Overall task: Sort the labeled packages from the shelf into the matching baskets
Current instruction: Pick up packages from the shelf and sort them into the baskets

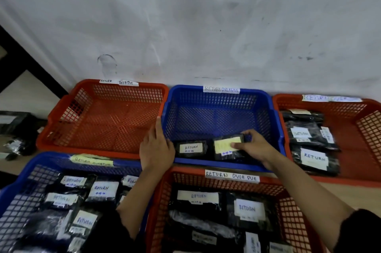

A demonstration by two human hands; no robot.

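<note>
Two hands work the placing step: right hand (254,146) pinches a black yellow-labelled plastic package (227,146) inside the blue mesh plastic basket (218,108), straight-fingered left hand (156,147) steadies its rim, so release likely comes next.

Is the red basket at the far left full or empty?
Empty. The far-left red basket shows only its bare mesh floor and walls, with no packages inside.

Blue plastic mesh basket (221,108) rim tag: "RETURN OVERDUE". Inside it, left black wrapped package (190,149) label: "RETURN". Red plastic mesh basket (232,185) in front: "RETURN OVERDUE".
</note>
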